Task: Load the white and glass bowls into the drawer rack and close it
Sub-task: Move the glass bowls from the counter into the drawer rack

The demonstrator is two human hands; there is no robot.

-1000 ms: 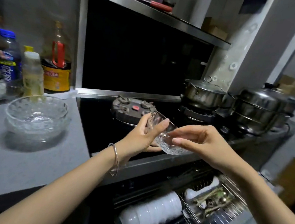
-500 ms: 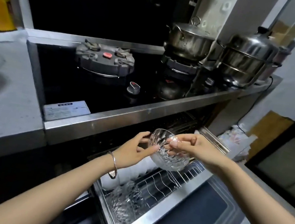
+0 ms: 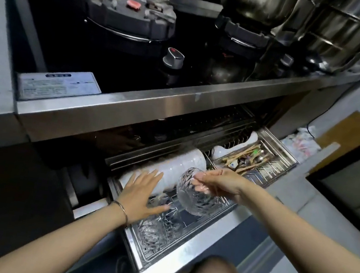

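Right hand (image 3: 218,184) pinches the glass bowl (image 3: 198,194) by its rim over the drawer rack (image 3: 183,251), left hand (image 3: 141,192) spread at nine o'clock; a slip could crack stacked glass below.

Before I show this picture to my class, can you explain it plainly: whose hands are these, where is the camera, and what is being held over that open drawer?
There is no machine; a person wears a camera on the head, looking down at their own arms. The right hand pinches the rim of a cut-glass bowl above a pulled-out drawer rack. The left hand is spread open beside it, holding nothing. In the rack stands a row of white bowls, more glass bowls nearer the front, and utensils on the right. Above are a stove burner and steel pots.
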